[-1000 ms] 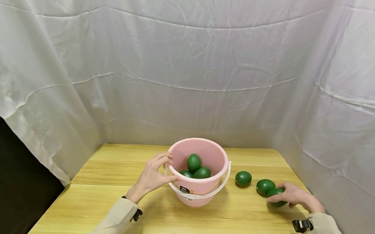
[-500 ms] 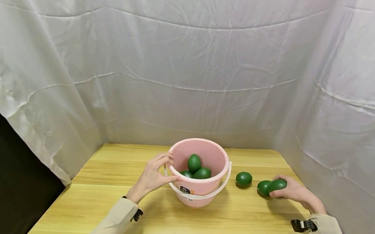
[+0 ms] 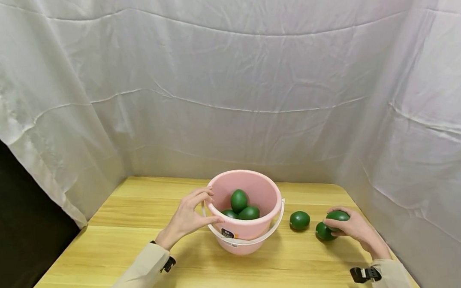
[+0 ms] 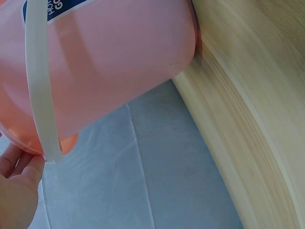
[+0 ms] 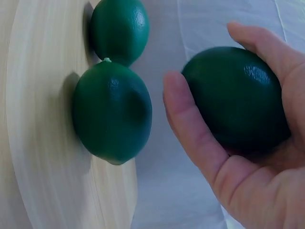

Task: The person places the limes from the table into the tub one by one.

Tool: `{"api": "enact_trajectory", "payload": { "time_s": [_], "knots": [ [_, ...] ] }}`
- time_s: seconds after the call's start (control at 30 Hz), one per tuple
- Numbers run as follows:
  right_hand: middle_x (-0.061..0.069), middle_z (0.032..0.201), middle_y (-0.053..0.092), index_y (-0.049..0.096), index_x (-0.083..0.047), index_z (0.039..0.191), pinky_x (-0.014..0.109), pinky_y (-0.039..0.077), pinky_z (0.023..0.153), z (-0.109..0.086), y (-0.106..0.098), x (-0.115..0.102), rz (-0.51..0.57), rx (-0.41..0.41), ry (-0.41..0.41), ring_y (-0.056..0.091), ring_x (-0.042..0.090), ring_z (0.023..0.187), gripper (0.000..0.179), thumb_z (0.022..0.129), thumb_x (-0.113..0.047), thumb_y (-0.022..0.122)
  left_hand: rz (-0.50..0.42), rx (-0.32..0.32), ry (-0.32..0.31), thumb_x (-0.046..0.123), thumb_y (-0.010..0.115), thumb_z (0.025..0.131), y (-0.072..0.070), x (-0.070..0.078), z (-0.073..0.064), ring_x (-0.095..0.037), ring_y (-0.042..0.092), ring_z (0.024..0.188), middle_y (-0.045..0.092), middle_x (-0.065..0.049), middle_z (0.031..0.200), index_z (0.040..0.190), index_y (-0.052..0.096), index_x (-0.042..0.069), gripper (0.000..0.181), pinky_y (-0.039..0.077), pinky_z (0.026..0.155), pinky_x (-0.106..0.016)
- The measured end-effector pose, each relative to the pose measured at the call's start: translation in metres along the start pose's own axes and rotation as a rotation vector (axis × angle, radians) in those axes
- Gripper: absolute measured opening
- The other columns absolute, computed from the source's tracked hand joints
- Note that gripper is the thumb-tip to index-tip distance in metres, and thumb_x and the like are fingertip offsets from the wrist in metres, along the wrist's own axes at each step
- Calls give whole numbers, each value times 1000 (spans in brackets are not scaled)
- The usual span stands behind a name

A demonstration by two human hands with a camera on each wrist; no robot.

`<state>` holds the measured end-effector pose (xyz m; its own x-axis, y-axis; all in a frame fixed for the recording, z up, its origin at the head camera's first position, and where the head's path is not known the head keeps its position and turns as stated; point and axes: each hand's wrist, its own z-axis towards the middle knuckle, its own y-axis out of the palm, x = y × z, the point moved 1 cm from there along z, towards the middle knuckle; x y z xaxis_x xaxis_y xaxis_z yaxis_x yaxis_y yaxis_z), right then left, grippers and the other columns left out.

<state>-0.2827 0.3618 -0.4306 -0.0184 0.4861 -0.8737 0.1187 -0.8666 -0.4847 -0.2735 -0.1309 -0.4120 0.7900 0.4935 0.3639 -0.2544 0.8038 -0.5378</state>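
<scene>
A pink bucket [image 3: 257, 229] stands on the table with several green limes [image 3: 238, 200] inside. My left hand [image 3: 185, 217] holds its rim at the left, thumb outside the front wall and fingers over the edge; the left wrist view shows the fingertips beside the end of the white handle [image 4: 39, 76]. My right hand [image 3: 355, 228] grips a lime [image 5: 233, 95] between thumb and fingers, raised off the table. Close by, a second lime [image 5: 112, 112] rests on the wood, partly covered by the held one in the head view. A third lime [image 3: 299, 221] lies nearer the bucket.
The wooden table [image 3: 142, 238] has its right edge close to my right arm. Grey-white cloth [image 3: 235, 75] hangs behind and at both sides. A black area [image 3: 21, 222] shows at the far left.
My right hand has lifted its lime off the table and moved it slightly up and left, over the neighbouring lime. The left hand and the bucket have stayed in place.
</scene>
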Motion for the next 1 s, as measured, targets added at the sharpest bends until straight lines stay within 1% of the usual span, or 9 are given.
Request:
{"api": "enact_trajectory", "payload": {
  "time_s": [0.13, 0.27, 0.43, 0.6, 0.73, 0.8, 0.87, 0.97, 1.0],
  "knots": [
    [26, 118, 55, 52, 4, 128, 31, 61, 76, 3, 3, -1, -1, 52, -53, 66, 19, 90, 53, 86, -18, 75, -2, 3, 2, 50, 87, 65, 0, 0, 0, -26, 60, 121, 66, -12, 121, 90, 66, 9, 52, 51, 102, -44],
    [28, 119, 54, 55, 3, 126, 29, 61, 73, 5, 7, -2, -44, 99, -86, 64, 19, 88, 50, 83, -10, 76, -1, 3, -1, 48, 88, 65, 0, 0, 0, -27, 60, 120, 66, -12, 121, 89, 66, 12, 50, 51, 102, -44],
    [26, 120, 54, 56, 1, 127, 25, 60, 72, 6, 11, -7, -87, 149, -88, 62, 19, 90, 50, 84, -15, 77, -2, -6, -22, 46, 89, 64, -1, 1, 0, -28, 59, 122, 66, -12, 122, 89, 66, 12, 48, 49, 103, -46],
    [25, 121, 54, 55, -1, 127, 25, 59, 72, 9, 14, -14, -83, 186, -94, 61, 19, 91, 51, 85, -18, 77, -5, -9, -34, 46, 89, 64, -2, 1, 0, -28, 58, 123, 66, -12, 123, 89, 66, 11, 50, 48, 104, -47],
    [25, 124, 53, 56, -2, 128, 25, 59, 73, 12, 18, -18, -70, 203, -99, 59, 22, 95, 51, 84, -17, 77, -3, -4, -31, 48, 89, 64, -1, 1, 0, -27, 58, 123, 66, -12, 123, 89, 66, 13, 49, 49, 104, -47],
    [25, 126, 52, 57, -3, 129, 27, 59, 73, 14, 20, -20, -75, 208, -103, 59, 23, 96, 51, 84, -16, 77, -4, -2, -24, 48, 88, 64, -1, 1, 0, -27, 59, 122, 66, -11, 123, 88, 65, 14, 48, 49, 103, -47],
    [25, 127, 52, 57, -3, 129, 30, 59, 74, 15, 23, -22, -82, 210, -106, 61, 24, 95, 51, 84, -16, 76, -2, 0, -19, 49, 88, 65, -1, 1, 0, -27, 59, 121, 66, -12, 123, 88, 64, 16, 47, 50, 102, -46],
    [25, 126, 52, 58, -5, 128, 32, 58, 73, 16, 26, -27, -102, 220, -115, 63, 25, 93, 49, 84, -17, 77, -4, 1, -16, 48, 89, 65, -1, 1, -1, -27, 60, 120, 66, -12, 122, 87, 64, 16, 46, 51, 101, -46],
    [24, 126, 53, 59, -6, 127, 31, 57, 72, 16, 27, -29, -112, 228, -118, 62, 25, 93, 49, 84, -18, 77, -3, 0, -17, 48, 89, 64, -1, 1, 0, -27, 60, 119, 66, -12, 121, 88, 64, 16, 46, 51, 101, -46]
  ]
}}
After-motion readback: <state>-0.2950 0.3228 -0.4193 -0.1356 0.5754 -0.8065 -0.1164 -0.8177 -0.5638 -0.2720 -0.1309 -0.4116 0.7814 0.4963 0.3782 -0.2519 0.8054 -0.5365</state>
